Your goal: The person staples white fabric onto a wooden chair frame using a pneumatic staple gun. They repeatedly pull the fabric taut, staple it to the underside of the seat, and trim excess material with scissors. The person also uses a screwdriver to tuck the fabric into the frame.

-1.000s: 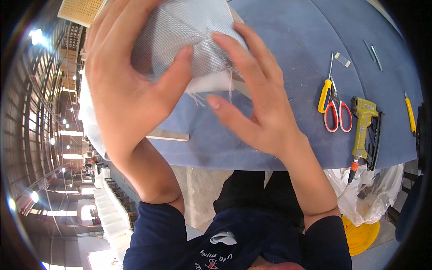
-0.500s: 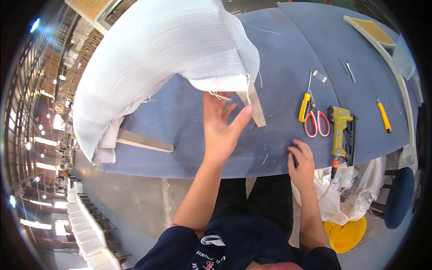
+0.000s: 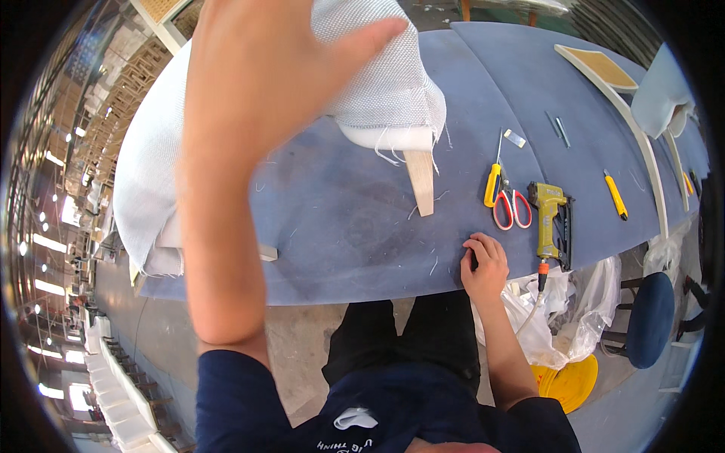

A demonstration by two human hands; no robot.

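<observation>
My left hand [image 3: 264, 68] is raised high in front of the chair piece, blurred, with the thumb stretched out to the right. Its fingertips run out of the top of the picture, and nothing shows in its grasp. Behind it stands a curved piece of furniture covered in pale grey woven fabric [image 3: 377, 83], with frayed threads along the lower edge. A wooden leg [image 3: 421, 185] sticks out below the fabric; another is mostly hidden by my forearm. At the table's near edge rests my right hand [image 3: 485, 264], its fingers curled round something small and dark.
On the blue-grey padded table [image 3: 340, 241] lie a yellow-handled screwdriver [image 3: 493, 185], red-handled scissors [image 3: 512, 210], a staple gun [image 3: 550, 219] with a hose and a yellow cutter [image 3: 615, 196]. Clear plastic bags [image 3: 559, 325], a yellow bucket [image 3: 570, 385] and a blue stool [image 3: 651, 321] stand below right.
My left hand has left the fabric's lower edge and swung up and left, close to the camera. The view has shifted slightly; my right hand stays at the table edge.
</observation>
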